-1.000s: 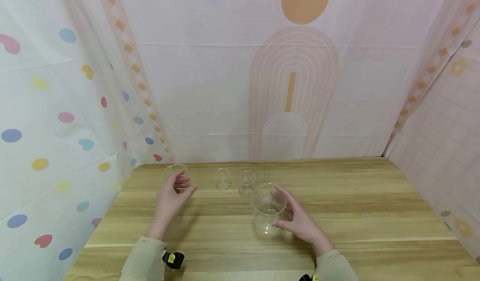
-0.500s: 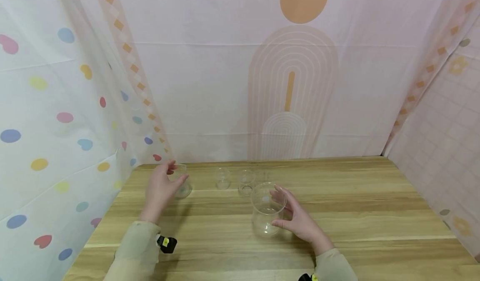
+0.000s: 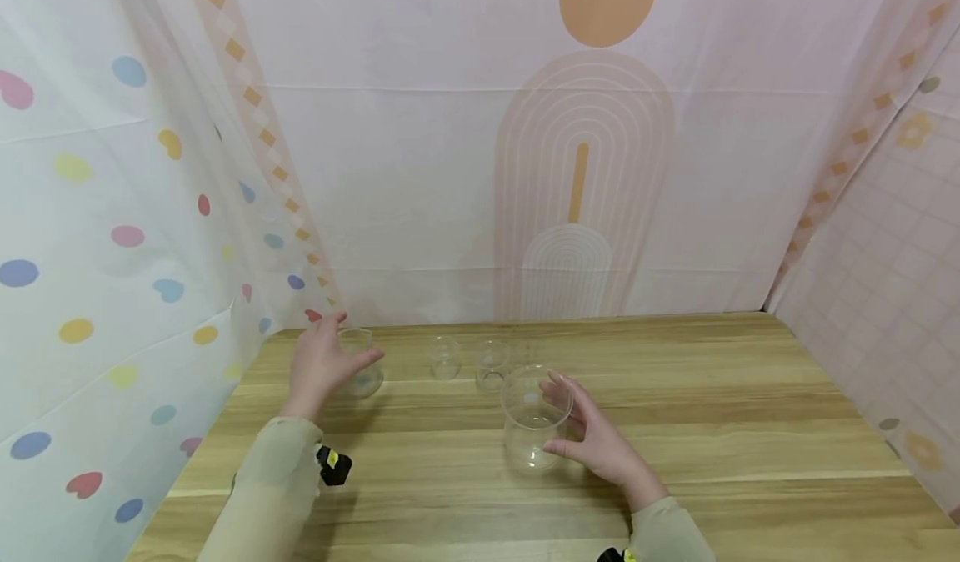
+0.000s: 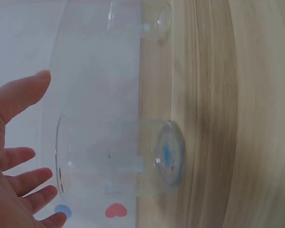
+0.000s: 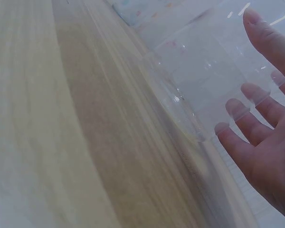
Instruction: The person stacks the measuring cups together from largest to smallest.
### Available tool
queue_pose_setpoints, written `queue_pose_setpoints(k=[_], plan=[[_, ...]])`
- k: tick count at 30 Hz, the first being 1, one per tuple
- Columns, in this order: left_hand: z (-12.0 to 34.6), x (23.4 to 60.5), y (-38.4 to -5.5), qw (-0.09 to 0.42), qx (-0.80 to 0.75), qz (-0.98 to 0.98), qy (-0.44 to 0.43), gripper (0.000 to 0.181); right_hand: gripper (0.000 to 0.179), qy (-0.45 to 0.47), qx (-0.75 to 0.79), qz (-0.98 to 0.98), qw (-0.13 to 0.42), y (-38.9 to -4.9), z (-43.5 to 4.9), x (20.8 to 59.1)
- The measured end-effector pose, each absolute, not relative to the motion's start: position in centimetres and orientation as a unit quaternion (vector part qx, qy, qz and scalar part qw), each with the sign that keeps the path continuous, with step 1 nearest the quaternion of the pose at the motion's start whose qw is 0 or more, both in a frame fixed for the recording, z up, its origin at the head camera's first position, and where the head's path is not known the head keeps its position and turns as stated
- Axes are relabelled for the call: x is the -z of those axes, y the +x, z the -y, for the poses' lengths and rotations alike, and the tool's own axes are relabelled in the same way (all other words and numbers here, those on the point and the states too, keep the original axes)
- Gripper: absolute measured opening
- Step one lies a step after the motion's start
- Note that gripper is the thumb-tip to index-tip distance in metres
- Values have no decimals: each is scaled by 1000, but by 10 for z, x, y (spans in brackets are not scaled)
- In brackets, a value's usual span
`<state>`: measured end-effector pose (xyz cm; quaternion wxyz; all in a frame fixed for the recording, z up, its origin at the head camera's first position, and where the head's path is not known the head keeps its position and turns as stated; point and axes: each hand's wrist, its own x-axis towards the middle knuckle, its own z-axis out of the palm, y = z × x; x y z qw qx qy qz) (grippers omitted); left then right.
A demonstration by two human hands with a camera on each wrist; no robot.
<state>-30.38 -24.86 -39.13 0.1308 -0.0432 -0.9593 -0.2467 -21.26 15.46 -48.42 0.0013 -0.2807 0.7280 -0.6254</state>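
The left hand (image 3: 318,366) keeps its thumb stretched wide of its fingers and grips nothing; it is just beside a tall glass beaker (image 3: 363,383), which stands upright near the back of the wooden table (image 3: 712,429); the left wrist view shows the 4 fingers by the beaker's rim, though whether any fingertip touches the glass cannot be told. The right hand (image 3: 600,441) holds a large glass vessel (image 3: 527,439), thumb on the near side, fingers curved round the far side; the vessel stands upright with its wide rim up, nearer the person than the other glassware. Farther back, between the hands, stand 1 small clear glass (image 3: 445,360) and 1 slightly bigger clear glass (image 3: 491,370), the 2 apart from each other; both sleeves (image 3: 273,470) are beige; behind the table hangs a pale curtain (image 3: 412,170) with a printed arch and an orange circle; a dotted curtain (image 3: 90,187) hangs on the left.
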Motion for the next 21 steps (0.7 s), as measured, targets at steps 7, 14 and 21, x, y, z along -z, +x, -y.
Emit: queue_pose_setpoints(k=[7,14,21], plan=[[257,391,-310,54,241,967,-54,108,97,-280,626,-728,7,-211,-153,484],[260,387,-314,20,233,971,-58,105,96,-282,624,-729,4,-212,-153,485],[262,384,-316,-4,251,967,-45,100,96,-284,624,-728,8,-212,-153,485]])
